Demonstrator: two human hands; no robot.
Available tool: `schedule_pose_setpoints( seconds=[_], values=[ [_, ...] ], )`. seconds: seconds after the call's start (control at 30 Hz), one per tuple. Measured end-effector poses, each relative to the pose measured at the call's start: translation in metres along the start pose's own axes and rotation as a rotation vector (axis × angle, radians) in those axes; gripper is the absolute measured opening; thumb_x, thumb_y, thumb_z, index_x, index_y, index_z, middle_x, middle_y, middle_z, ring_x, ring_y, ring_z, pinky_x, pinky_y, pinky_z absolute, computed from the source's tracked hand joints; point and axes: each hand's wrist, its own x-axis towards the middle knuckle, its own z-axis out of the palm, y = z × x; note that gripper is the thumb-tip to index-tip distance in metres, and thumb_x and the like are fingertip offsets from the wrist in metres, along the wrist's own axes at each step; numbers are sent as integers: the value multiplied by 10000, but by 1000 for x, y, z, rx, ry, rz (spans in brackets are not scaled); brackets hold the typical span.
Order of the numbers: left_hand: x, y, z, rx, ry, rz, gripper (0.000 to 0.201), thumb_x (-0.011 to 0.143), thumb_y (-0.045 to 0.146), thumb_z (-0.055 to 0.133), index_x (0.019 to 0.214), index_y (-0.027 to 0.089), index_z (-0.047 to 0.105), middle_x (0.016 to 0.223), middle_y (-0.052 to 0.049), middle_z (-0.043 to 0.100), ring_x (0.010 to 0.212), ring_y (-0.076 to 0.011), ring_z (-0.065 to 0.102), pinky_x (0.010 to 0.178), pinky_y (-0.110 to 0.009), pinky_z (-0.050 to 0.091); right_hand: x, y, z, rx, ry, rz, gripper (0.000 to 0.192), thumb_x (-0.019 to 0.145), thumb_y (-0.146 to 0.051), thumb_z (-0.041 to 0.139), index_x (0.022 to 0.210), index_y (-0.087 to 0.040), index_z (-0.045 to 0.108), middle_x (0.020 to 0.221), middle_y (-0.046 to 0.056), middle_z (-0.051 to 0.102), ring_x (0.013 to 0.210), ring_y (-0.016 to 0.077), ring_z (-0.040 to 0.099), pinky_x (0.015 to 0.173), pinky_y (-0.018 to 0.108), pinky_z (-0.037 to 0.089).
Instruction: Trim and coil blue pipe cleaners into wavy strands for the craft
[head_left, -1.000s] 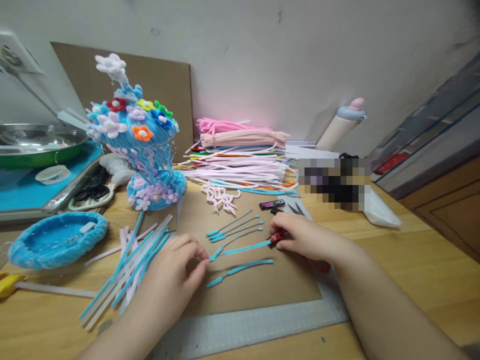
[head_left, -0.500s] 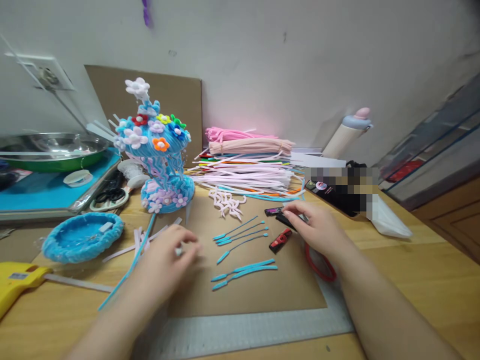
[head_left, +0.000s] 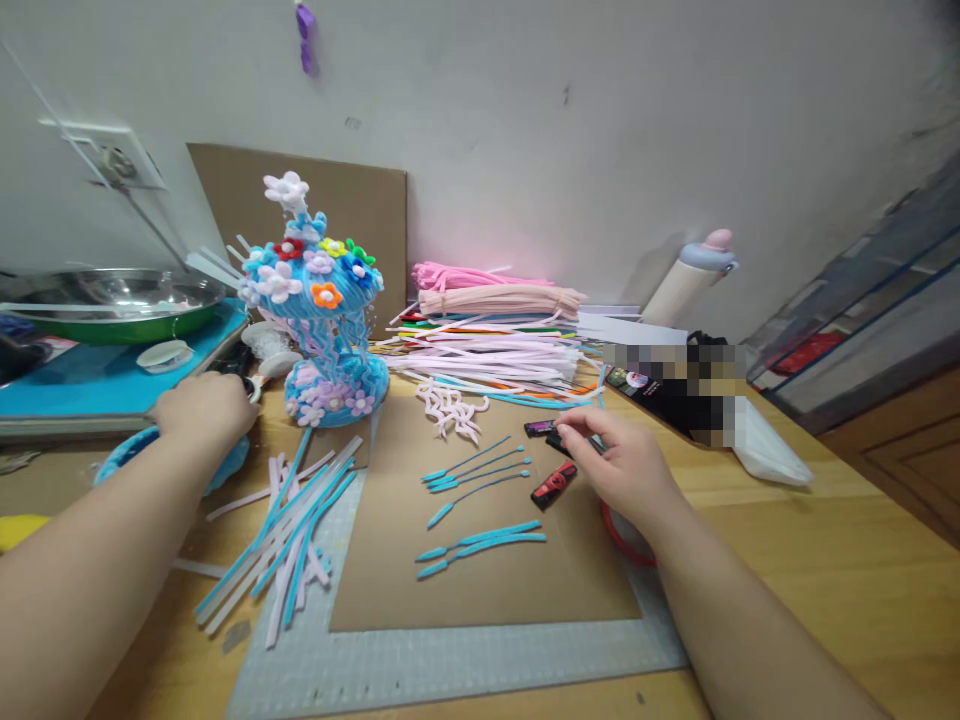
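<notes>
My left hand reaches over the scissors, its fingers curled down on their handles; most of the grip is hidden. My right hand rests at the right of a brown cardboard sheet, thumb and forefinger together by a small dark object. Near them lie a flat black-and-purple piece and a red-and-black piece. Several blue-tipped stems and two thicker blue strips lie on the cardboard, with twisted pale pink pieces behind them.
A blue fuzzy carousel-like ornament with flowers stands behind. Cut blue and white strips lie left of the cardboard. Bundles of pipe cleaners are stacked at the wall. A blue fuzzy bowl, bottle and red ring are about.
My left hand has moved left and away from the cardboard to the scissors, uncovering the cut strips. My right hand stays by the small dark pieces. The view has shifted slightly.
</notes>
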Motion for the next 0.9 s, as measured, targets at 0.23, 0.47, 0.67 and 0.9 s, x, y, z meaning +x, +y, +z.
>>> schedule_pose_setpoints(
  seconds=[0.23,0.47,0.67,0.9],
  values=[
    [-11,10,-10,434,-51,53,361,912,336,366,864,81,616,949,-87,643,1019,-280,571,792,-357,405,-2,0,1,32,-14,0,192,886,-324,475,882,-223,638,822,29,684,771,192,619,697,283,463],
    [-7,9,-31,643,-44,-27,468,913,411,259,1059,47,515,950,-151,644,902,-296,611,681,-340,436,-2,1,2,42,-33,-12,208,891,-313,463,929,-222,646,837,26,682,777,182,613,699,276,458],
    [-9,6,-30,652,-31,-32,458,933,368,187,1056,64,507,1028,-133,603,918,-271,606,643,-293,438,-2,2,5,6,-30,-27,201,873,-323,469,892,-218,640,802,29,682,747,186,614,660,276,445],
    [-10,10,-20,549,-32,-3,527,932,383,177,1027,14,542,1093,-212,572,956,-357,603,648,-368,455,-1,5,8,1,-51,-23,204,870,-316,474,914,-223,649,803,28,684,743,188,617,669,285,445]
  ],
)
